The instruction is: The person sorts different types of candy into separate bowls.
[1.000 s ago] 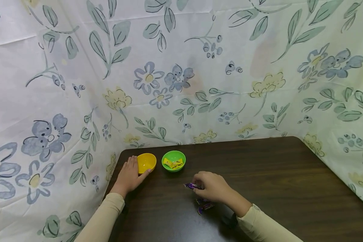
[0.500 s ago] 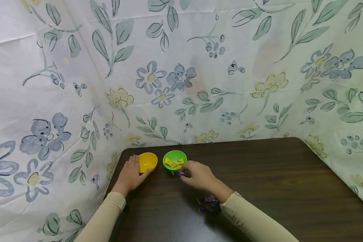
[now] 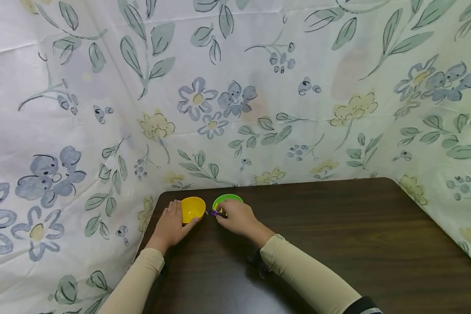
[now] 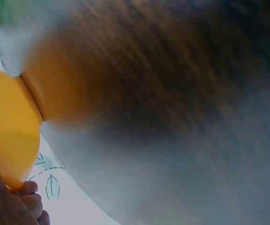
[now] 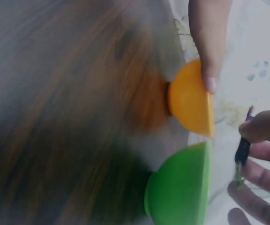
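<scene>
My right hand (image 3: 238, 218) pinches a purple-wrapped candy (image 5: 243, 149) between thumb and fingers. In the head view it overlaps the green bowl (image 3: 228, 197), whose yellow candies are mostly hidden behind the hand. The right wrist view has the candy above the rims of both bowls. My left hand (image 3: 169, 226) rests against the left side of the yellow bowl (image 3: 193, 210), its fingers straight along the outside and its thumb at the front rim. No candy shows inside the yellow bowl in the head view.
Both bowls stand near the far left corner of the dark wooden table (image 3: 318, 218). A floral cloth (image 3: 274, 96) hangs behind and beside the table. Under my right forearm, dark wrapped candies (image 3: 264, 269) lie mostly hidden.
My right hand has carried the purple candy from the loose candies up and leftward, past the green bowl's front to over it, close to the yellow bowl. The left hand has stayed in place.
</scene>
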Demonstrator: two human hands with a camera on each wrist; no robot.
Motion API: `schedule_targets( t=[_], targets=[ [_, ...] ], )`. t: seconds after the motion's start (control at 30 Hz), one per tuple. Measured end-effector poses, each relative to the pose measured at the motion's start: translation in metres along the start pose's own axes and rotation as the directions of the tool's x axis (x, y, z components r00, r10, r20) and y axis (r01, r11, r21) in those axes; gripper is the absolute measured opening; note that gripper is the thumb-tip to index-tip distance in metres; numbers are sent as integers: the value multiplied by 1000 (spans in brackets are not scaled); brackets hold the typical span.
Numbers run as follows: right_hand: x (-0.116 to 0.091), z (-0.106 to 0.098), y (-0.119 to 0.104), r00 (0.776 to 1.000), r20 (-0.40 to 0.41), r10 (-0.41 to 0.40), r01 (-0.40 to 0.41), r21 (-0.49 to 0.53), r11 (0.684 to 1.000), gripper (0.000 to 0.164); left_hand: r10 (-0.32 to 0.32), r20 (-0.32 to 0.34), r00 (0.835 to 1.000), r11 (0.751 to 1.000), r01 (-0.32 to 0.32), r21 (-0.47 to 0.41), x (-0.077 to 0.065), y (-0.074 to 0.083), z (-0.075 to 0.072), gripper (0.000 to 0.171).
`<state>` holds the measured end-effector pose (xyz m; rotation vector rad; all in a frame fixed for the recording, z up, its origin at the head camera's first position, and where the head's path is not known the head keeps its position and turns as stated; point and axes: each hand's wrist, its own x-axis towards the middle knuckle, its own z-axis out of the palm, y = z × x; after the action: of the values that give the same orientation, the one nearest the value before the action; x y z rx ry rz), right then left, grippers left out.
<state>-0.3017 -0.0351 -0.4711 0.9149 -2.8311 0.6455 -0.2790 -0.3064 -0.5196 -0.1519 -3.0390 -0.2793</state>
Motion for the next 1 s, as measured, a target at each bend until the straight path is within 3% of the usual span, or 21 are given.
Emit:
schedule_targets(
  t=[0.13, 0.3, 0.63, 1.0],
  targets=[
    [16, 12, -8, 1000, -12, -25, 25, -10, 1000, 17, 10, -33, 999, 1000, -9, 16, -2, -2, -2, 108],
    [31, 25, -15, 1000, -10, -23, 22, -53, 998, 18, 20, -19, 1000, 1000, -19, 16, -2, -3, 1, 107],
    [48, 30, -25, 999, 27, 21, -18, -133, 991, 26, 21, -29, 999, 1000, -21, 0, 1, -1, 5, 109],
    [63, 43, -25, 999, 7, 32, -31, -120, 992, 28, 41, -49, 998, 999, -41, 8, 4, 0, 6, 108]
  ],
)
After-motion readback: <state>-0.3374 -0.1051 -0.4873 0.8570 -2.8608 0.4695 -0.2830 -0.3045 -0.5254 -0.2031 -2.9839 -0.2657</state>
